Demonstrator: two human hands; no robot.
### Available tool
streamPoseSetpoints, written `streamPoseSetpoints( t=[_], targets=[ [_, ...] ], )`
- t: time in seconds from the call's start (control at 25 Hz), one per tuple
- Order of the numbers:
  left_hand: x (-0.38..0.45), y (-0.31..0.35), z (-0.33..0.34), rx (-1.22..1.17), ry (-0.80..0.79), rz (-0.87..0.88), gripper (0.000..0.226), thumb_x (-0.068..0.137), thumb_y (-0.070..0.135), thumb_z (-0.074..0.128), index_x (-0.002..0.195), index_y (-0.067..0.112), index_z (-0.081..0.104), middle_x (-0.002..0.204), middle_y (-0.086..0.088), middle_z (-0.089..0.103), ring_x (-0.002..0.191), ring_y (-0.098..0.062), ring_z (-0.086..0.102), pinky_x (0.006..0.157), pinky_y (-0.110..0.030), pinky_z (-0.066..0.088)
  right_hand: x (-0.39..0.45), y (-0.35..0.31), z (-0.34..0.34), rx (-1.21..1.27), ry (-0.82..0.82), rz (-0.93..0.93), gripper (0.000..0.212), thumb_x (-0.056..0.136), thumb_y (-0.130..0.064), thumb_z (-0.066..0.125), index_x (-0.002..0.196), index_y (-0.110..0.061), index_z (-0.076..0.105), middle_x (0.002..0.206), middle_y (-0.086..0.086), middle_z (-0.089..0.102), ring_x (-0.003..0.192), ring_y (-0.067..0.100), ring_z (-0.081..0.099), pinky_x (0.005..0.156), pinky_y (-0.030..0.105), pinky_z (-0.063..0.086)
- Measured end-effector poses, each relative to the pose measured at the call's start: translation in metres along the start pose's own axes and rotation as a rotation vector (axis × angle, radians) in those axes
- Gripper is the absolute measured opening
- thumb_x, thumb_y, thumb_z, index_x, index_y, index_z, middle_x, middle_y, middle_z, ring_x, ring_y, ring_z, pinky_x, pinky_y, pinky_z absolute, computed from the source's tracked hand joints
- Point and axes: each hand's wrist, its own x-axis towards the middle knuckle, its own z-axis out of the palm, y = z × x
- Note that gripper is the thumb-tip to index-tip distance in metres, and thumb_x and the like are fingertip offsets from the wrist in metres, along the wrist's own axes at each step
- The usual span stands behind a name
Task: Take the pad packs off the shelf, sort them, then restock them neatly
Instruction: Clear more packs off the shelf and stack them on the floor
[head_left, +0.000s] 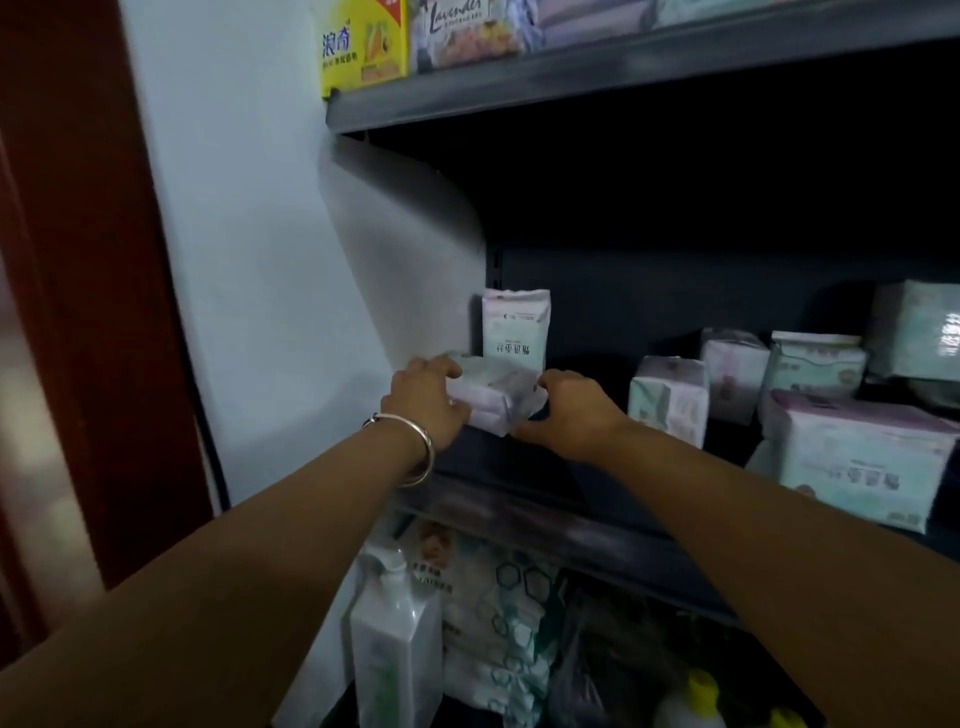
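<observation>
A pale pink and green pad pack (493, 392) lies flat at the left end of the dark shelf (519, 488). My left hand (428, 402) grips its left end, and my right hand (576, 410) holds its right end with curled fingers. Right behind it an upright white pad pack (515, 327) stands against the back. Further right, several more pad packs sit loosely: one (670, 397) upright, one (735, 371) behind it, one (815, 364) mint-coloured, and a large pack (857, 457) at the front right.
A white wall (260, 260) closes the shelf's left side, with a dark red door frame (88, 260) beyond. The shelf above (571, 73) carries a yellow box (363, 47) and other packs. Below stand a white pump bottle (395, 649) and wrapped packs (498, 623).
</observation>
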Motion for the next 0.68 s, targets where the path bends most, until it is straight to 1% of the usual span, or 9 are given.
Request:
streamPoseSetpoints(
  t=[0.08,0.16,0.24,0.36,0.44,0.48,0.6,0.68],
  targets=[
    [0.029,-0.007,0.005,0.009,-0.015,0.029,0.044,0.086,0.02,0.061,0.128,0.016,0.049,0.13,-0.012,0.045,0.121,-0.03,0.043,0.104,-0.04,0.037,0.028,0.001,0.007,0.028,-0.029,0.068,0.081,0.075,-0.05,0.071,0.137,-0.01,0.039,0.135,0.01,0.045,0.122,0.03,0.044,0.1,0.041,0.044],
    [0.056,-0.012,0.01,0.017,-0.03,0.056,0.046,0.086,0.02,0.061,0.13,0.015,0.049,0.13,-0.014,0.045,0.12,-0.031,0.044,0.104,-0.038,0.038,0.051,0.005,0.015,0.064,-0.057,0.1,0.094,0.071,-0.057,0.072,0.142,-0.011,0.03,0.142,0.009,0.035,0.128,0.03,0.037,0.104,0.043,0.04],
    [0.079,-0.015,0.015,0.032,-0.047,0.086,0.049,0.087,0.022,0.06,0.133,0.015,0.046,0.132,-0.014,0.045,0.121,-0.031,0.045,0.104,-0.034,0.037,0.069,0.009,0.025,0.064,-0.094,0.102,0.105,0.067,-0.064,0.07,0.146,-0.015,0.02,0.149,0.007,0.024,0.135,0.032,0.028,0.109,0.045,0.033],
    [0.115,-0.015,0.028,0.07,-0.053,0.127,0.052,0.089,0.027,0.058,0.137,0.018,0.041,0.137,-0.012,0.042,0.125,-0.029,0.043,0.103,-0.031,0.035,0.096,0.015,0.039,0.075,-0.121,0.093,0.118,0.061,-0.07,0.07,0.15,-0.022,0.009,0.153,0.005,0.014,0.141,0.034,0.016,0.115,0.047,0.022],
    [0.137,-0.01,0.037,0.094,-0.076,0.154,0.057,0.089,0.029,0.058,0.141,0.019,0.036,0.142,-0.012,0.037,0.129,-0.029,0.037,0.107,-0.032,0.032,0.107,0.018,0.043,0.119,-0.142,0.085,0.119,0.063,-0.067,0.071,0.151,-0.024,0.005,0.154,0.004,0.012,0.142,0.032,0.013,0.115,0.045,0.022],
    [0.147,-0.007,0.042,0.104,-0.079,0.169,0.06,0.089,0.029,0.058,0.142,0.018,0.033,0.145,-0.012,0.034,0.132,-0.03,0.034,0.11,-0.034,0.03,0.11,0.019,0.044,0.134,-0.152,0.078,0.116,0.065,-0.064,0.072,0.151,-0.023,0.006,0.154,0.004,0.015,0.141,0.031,0.017,0.114,0.042,0.025],
    [0.17,0.004,0.055,0.126,-0.042,0.236,0.072,0.087,0.028,0.062,0.147,0.015,0.025,0.152,-0.01,0.026,0.139,-0.029,0.026,0.114,-0.038,0.024,0.112,0.024,0.042,0.142,-0.13,0.055,0.099,0.068,-0.056,0.074,0.145,-0.02,0.024,0.142,0.006,0.032,0.131,0.026,0.034,0.105,0.034,0.038],
    [0.18,0.012,0.063,0.214,-0.034,0.295,0.079,0.087,0.028,0.062,0.149,0.014,0.017,0.155,-0.01,0.02,0.143,-0.027,0.018,0.117,-0.039,0.017,0.107,0.031,0.036,0.134,-0.106,0.054,0.091,0.069,-0.053,0.074,0.142,-0.02,0.03,0.135,0.004,0.036,0.125,0.024,0.037,0.098,0.03,0.041]
  ],
)
